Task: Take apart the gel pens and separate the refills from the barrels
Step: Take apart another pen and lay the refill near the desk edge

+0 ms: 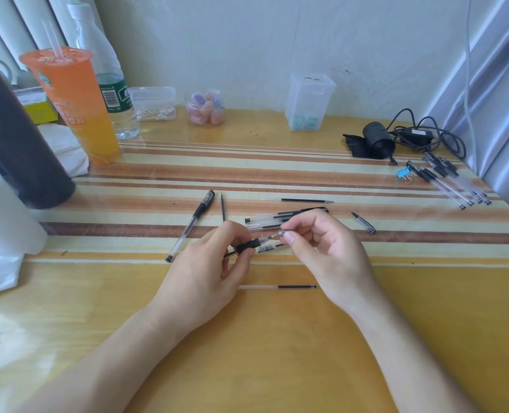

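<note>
The left hand (214,263) pinches a gel pen (248,245) by its black grip; the right hand (315,248) pinches the metal tip (283,233) just off the pen's nose. Loose refills (305,200) and barrels (269,218) lie around them on the yellow desk (277,353) with its striped mat (277,174) against a pale wall. An orange drink (74,105) stands far left; whole pens (453,183) lie far right. Whether the tip still touches the refill is unclear.

I am watching both forearms reaching forward; the left hand (214,263) is pinching closed, the right hand (321,248) is pinching at its fingertips (289,236).
</note>
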